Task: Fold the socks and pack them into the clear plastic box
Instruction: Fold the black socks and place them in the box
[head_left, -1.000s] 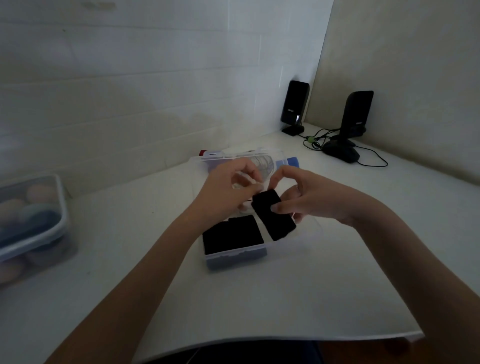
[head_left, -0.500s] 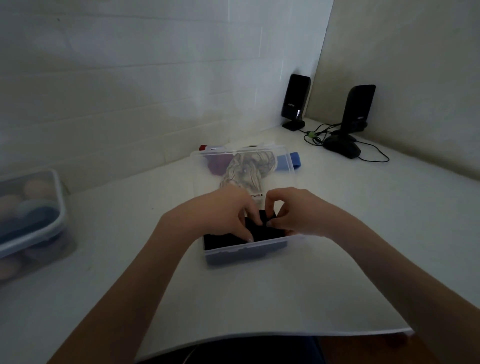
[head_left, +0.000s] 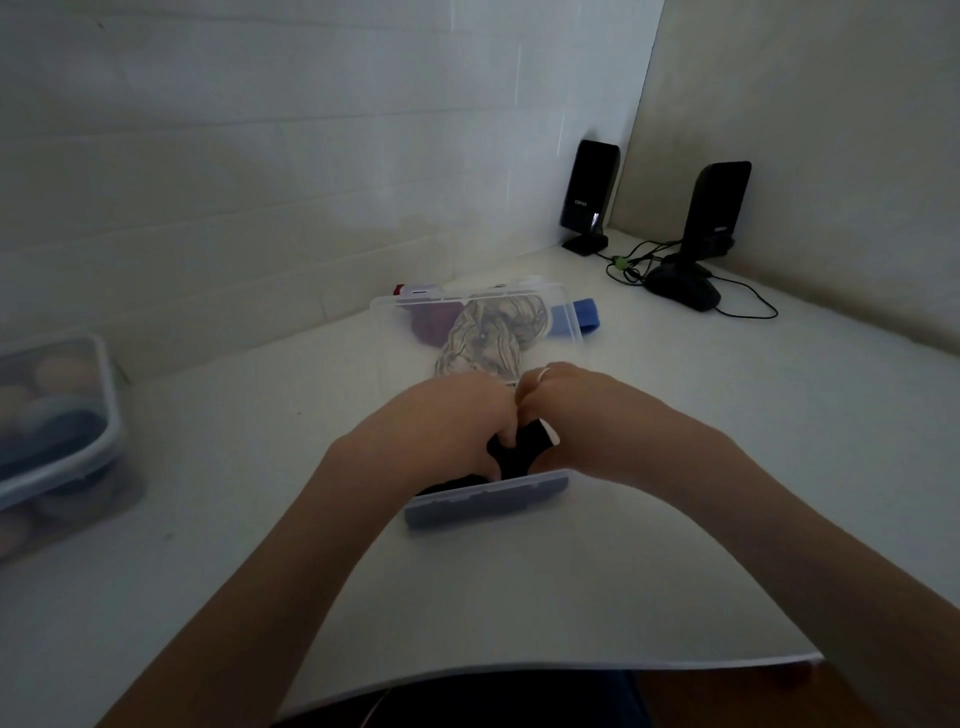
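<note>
At frame centre, the left hand and right hand press a folded black sock down into the clear plastic box, fingers curled on it. Risk: uneven pressure may unfold it or tip the box.

Clear, smooth plastic box at frame centre holds matt black cloth socks. The bench is smooth, matt white. Two speakers at upper right look like glossy black plastic. A translucent plastic container sits at left.
</note>
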